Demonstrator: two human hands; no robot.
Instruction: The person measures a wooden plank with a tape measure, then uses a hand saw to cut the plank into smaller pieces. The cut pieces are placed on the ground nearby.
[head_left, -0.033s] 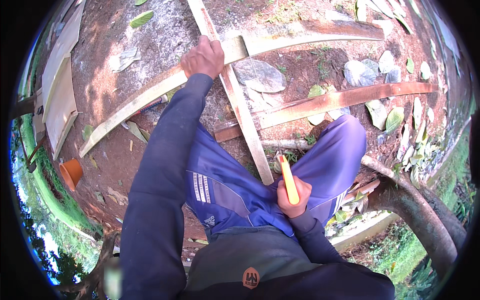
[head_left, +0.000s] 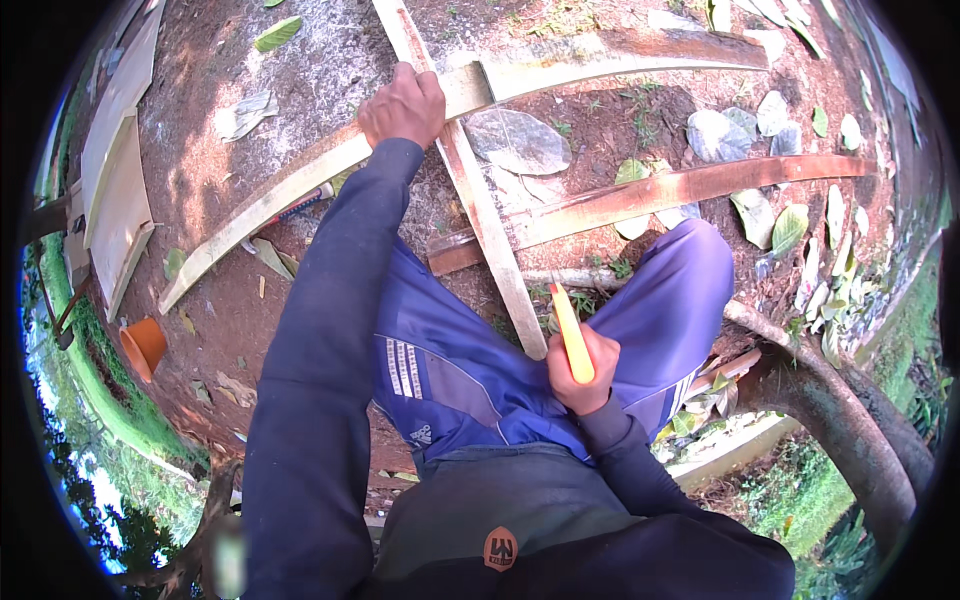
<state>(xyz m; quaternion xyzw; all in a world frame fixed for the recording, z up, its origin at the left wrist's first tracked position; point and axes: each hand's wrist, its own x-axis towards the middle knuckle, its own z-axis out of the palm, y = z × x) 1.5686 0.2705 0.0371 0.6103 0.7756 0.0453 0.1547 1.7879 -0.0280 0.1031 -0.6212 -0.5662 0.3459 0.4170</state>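
A long curved wooden plank [head_left: 560,78] lies across a straight wooden batten [head_left: 490,230]. My left hand [head_left: 402,106] is closed over the plank at the crossing and bears down on it. Just right of that hand, a dark narrow line crosses the plank. In my right hand [head_left: 588,368], close to my knee, is the yellow and orange handle of a handsaw [head_left: 568,322]. Its blade is seen edge-on and barely shows, lined up with the dark line on the plank. A second curved plank [head_left: 650,200] rests under the batten, nearer my legs.
A red and dark tool handle [head_left: 305,202] lies by the plank's left part. Pale boards [head_left: 120,200] and an orange pot [head_left: 143,346] stand at the left. Dry leaves [head_left: 718,142] litter the ground. A thick branch [head_left: 830,415] is at my right.
My right hand and the saw handle have shifted a little forward, away from my body. My left hand stays on the plank, almost unmoved.
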